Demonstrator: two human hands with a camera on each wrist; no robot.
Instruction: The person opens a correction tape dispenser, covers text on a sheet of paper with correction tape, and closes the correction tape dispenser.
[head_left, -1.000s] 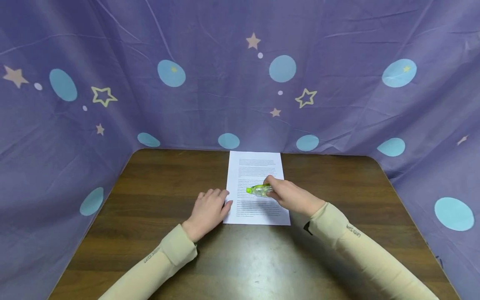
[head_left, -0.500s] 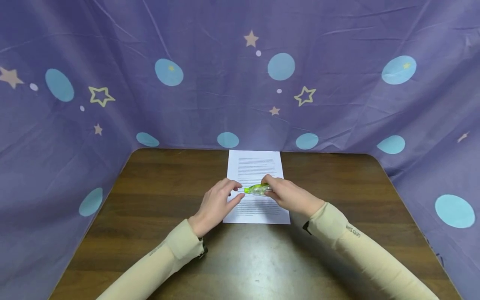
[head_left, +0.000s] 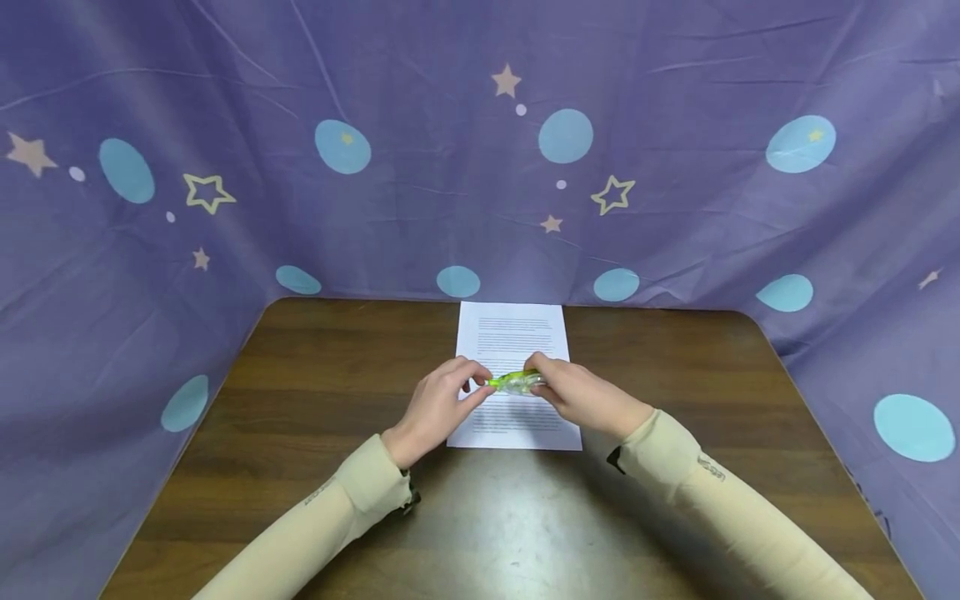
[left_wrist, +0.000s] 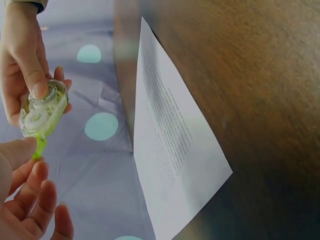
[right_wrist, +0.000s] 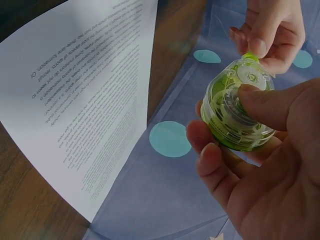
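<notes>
- Clear-and-green rounded plastic tape dispenser (head_left: 515, 383): above the white paper sheet (head_left: 517, 422), gripped by right hand (head_left: 585, 393).
- Left hand (head_left: 433, 404), raised from the sheet's edge, now pinches its green tip (left_wrist: 40, 145): both ends held.

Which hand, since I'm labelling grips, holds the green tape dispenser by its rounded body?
The right hand: it grips the tape dispenser's rounded body, whereas the left hand pinches the narrow green tip.
</notes>
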